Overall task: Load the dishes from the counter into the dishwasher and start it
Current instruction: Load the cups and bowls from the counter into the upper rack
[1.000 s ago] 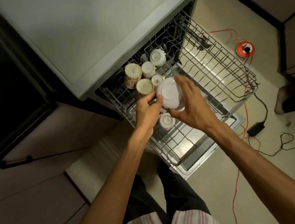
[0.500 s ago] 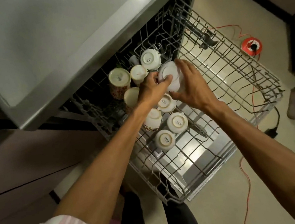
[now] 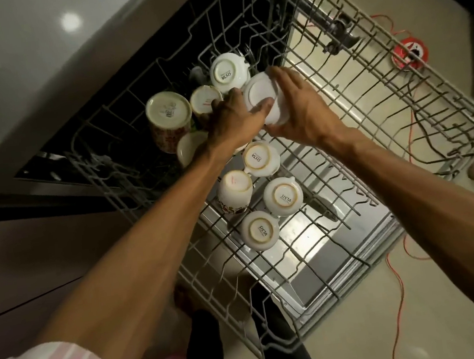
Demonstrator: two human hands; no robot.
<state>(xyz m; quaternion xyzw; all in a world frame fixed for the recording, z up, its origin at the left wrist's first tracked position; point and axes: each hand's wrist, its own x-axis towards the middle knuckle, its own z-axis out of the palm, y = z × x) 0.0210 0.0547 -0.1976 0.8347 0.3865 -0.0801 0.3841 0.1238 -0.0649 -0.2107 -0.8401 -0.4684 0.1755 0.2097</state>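
Observation:
The upper wire rack point(image 3: 377, 122) of the dishwasher is pulled out over the open door point(image 3: 327, 260). Several cups stand upside down along the rack's left side, among them a white cup point(image 3: 229, 72) at the back and a patterned mug point(image 3: 168, 119). Both hands hold an upturned white cup point(image 3: 260, 94) just right of that back cup, low over the rack. My left hand point(image 3: 236, 123) grips its near-left side with the thumb across the base. My right hand point(image 3: 301, 107) wraps its right side.
A grey countertop point(image 3: 38, 54) overhangs the dishwasher at the upper left. The rack's right half holds bare tines. Red and black cables point(image 3: 398, 288) and a red round plug unit point(image 3: 409, 55) lie on the floor to the right. My legs stand below the door.
Both hands have carried the white cup away from me toward the rack's back and lowered it beside the back cup. The camera has leaned in closer over the rack.

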